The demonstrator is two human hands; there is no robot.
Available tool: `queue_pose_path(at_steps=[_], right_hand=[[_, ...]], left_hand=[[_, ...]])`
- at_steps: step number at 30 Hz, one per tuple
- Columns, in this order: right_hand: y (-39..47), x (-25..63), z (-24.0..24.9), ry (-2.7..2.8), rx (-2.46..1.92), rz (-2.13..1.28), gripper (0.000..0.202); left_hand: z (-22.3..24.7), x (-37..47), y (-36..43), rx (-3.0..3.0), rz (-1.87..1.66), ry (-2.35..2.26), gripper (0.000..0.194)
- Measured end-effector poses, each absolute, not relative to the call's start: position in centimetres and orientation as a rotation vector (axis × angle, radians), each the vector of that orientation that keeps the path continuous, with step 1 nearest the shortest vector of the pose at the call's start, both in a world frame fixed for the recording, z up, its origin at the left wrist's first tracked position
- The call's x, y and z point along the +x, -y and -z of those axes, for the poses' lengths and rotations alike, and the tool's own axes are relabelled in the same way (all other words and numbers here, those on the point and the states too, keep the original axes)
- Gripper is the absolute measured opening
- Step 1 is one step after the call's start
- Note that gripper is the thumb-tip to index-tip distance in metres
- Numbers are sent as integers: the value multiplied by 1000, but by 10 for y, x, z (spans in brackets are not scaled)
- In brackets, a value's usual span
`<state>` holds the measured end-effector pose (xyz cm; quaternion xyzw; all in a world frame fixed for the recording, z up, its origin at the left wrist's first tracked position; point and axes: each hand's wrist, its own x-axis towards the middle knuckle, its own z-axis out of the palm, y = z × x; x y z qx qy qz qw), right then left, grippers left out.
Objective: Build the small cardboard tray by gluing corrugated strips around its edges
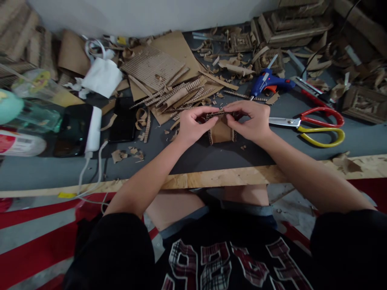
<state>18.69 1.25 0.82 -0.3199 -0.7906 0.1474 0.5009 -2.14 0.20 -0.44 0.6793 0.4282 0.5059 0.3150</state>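
Left grip: bare left hand (193, 125), thumb and fingertips pinched together on the upper left edge of the small brown box-like corrugated-cardboard piece (222, 133).
Cardboard piece, place: between both hands, over the dark grey flat-topped bench (196, 161), near its front edge; whether it touches below, can't tell.
Cardboard piece, handling: likely very light, fairly stiff across the flat panel, dry, not slippery; ribbed edges would probably crush under a hard pinch.
Cardboard piece, hold: left and right side walls, low down, soft pressure; top edge looks weaker.
Right grip: bare right hand (252, 119), thumb and fingertips closed on the upper right edge of the same piece.
Bottles, far left: 2, one clear green plastic with teal top (39, 117), one white-and-red plastic (22, 143).
Black glossy phone-like slabs: 2, one beside the white bar (72, 131), one further right (122, 121).
White slim plastic bar: 1 (94, 129), cable attached.
White soft paper roll: 1 (103, 77).
Brown ribbed cardboard sheet: at least 1 (152, 66); strips overlap, uncountable.
Blue plastic glue gun: 1 (264, 83).
Red-and-yellow-handled metal scissors: 1 pair (294, 122).
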Motion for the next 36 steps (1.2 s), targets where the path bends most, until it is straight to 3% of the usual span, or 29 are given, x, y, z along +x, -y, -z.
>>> queue_pose_path(at_steps=[4,10,15,16,19,21,25,28,33,36], right_hand=[[-14,186,-6,1895,-743,-318,20],[-11,187,-15,1965,-762,-256,18],[-66,252,-34,1823,-1358,-27,17],[-85,270,-33,1780,-1535,22,22],[-137,318,-21,1902,-1927,31,64],[-159,335,-9,2033,-2039,-11,66],[-174,343,6,2280,-1608,368,72],[-169,337,-2,2333,-1346,448,80],[-144,317,-39,2084,-1354,387,55],[-131,303,-52,1869,-1340,398,53]], left_hand=[[3,-21,-1,1793,-1330,-1084,50],[1,-21,0,1887,-1340,-1183,14],[7,-27,-9,2034,-1188,-1398,13],[8,-28,-11,2045,-1160,-1424,13],[12,-29,-14,2086,-1142,-1418,11],[12,-28,-15,2143,-1148,-1362,9],[12,-26,-13,2249,-1148,-1323,13],[11,-26,-13,2306,-1165,-1321,12],[9,-26,-11,2313,-1168,-1331,3],[8,-25,-9,2279,-1194,-1320,6]])
